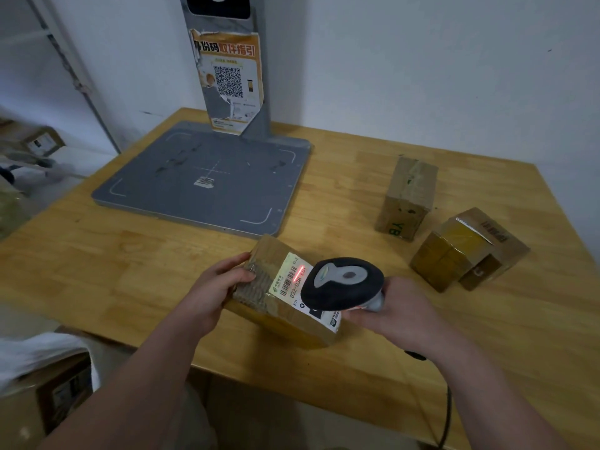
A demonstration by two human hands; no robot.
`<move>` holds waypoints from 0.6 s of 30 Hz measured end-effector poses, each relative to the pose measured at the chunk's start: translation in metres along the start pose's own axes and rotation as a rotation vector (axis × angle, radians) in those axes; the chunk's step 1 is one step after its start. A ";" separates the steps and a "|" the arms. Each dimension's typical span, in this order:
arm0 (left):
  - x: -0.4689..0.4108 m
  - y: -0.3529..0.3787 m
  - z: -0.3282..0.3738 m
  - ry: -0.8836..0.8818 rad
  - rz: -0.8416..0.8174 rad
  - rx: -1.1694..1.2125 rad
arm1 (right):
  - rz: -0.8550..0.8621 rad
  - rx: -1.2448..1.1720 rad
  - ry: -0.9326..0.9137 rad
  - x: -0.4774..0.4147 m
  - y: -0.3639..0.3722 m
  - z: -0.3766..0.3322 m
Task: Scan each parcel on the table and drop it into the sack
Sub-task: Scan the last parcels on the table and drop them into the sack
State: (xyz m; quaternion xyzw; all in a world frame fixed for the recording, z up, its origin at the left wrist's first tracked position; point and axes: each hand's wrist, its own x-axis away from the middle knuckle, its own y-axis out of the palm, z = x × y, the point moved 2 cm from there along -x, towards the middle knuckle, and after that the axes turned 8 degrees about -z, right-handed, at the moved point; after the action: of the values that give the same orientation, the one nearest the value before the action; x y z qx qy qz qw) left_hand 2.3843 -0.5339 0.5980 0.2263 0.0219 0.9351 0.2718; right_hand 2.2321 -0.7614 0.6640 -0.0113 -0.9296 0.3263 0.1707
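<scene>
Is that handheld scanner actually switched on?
On: its red line glows across the label on the parcel that the left hand holds; the right hand grips the scanner.

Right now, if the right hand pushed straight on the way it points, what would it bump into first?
Probably the brown cardboard parcel with the white label, gripped by the left hand. The right hand aims its black handheld scanner at it; the gap is unclear.

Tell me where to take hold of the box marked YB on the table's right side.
Grip the YB box across its narrow width, from above, thumb on one long side, fingers on the other. It lies lengthwise pointing away, and the taped box nearby stands apart, so both sides look free.
</scene>
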 end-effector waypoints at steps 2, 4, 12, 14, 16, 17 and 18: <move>-0.001 -0.002 0.000 0.001 -0.004 -0.007 | 0.024 0.019 -0.008 0.000 -0.001 -0.002; -0.001 -0.005 0.000 0.005 -0.006 -0.010 | 0.039 0.021 -0.021 0.001 -0.001 -0.004; -0.004 -0.022 -0.006 -0.001 0.020 0.008 | 0.020 0.030 -0.065 0.002 0.003 -0.007; -0.003 -0.027 -0.008 0.000 0.025 0.011 | 0.022 0.029 -0.066 0.002 0.005 -0.007; 0.000 -0.030 -0.009 0.004 0.030 0.011 | 0.022 0.010 -0.068 0.000 0.007 -0.008; 0.002 -0.033 -0.009 0.007 0.034 0.012 | 0.020 0.000 -0.070 -0.001 0.008 -0.009; 0.004 -0.035 -0.009 0.009 0.039 0.018 | 0.013 -0.009 -0.077 -0.002 0.009 -0.011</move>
State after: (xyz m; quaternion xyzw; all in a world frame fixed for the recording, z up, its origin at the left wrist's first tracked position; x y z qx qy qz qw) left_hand 2.3948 -0.5012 0.5860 0.2251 0.0269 0.9410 0.2513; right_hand 2.2371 -0.7478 0.6660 -0.0058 -0.9368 0.3236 0.1327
